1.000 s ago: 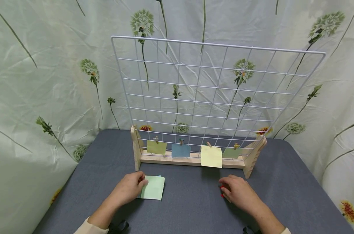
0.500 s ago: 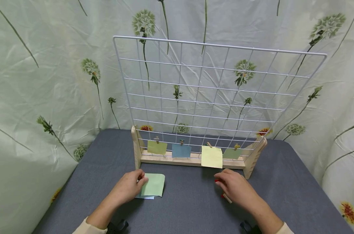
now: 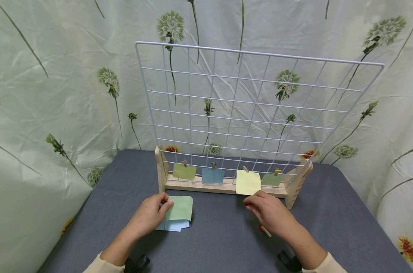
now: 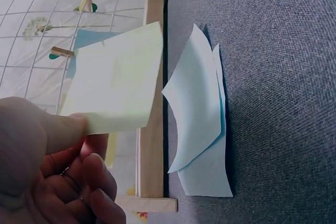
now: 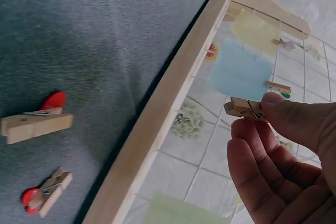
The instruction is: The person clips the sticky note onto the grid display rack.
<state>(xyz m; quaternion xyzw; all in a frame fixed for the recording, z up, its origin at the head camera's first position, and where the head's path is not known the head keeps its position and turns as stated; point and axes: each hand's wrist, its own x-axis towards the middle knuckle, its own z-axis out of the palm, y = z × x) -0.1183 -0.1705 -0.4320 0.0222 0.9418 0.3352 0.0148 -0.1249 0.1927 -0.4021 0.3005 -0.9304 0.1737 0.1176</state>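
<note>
My left hand [image 3: 150, 214] pinches a pale green paper note [image 4: 118, 80] at its edge, thumb on top, with the note raised off the table. Under it lie light blue notes [image 4: 198, 106], one curling up over the other. My right hand [image 3: 273, 214] holds a small wooden clothespin [image 5: 243, 108] between thumb and fingertips, close in front of the wire grid rack [image 3: 213, 48]. On the cloth beside that hand are two more clothespins [image 5: 37, 125] with red decorations.
Along the rack's low wires hang a yellow-green note [image 3: 184, 171], a blue note [image 3: 213, 176], a pale yellow note [image 3: 248, 183] and a green note [image 3: 271, 179], each clipped by a clothespin. The rack's wooden base [image 3: 196, 186] stands on the dark table. A floral curtain [image 3: 73, 113] hangs behind.
The left hand has lifted the green note off the blue ones, which now show below it. The right hand has risen leftward with a clothespin, uncovering another on the cloth.
</note>
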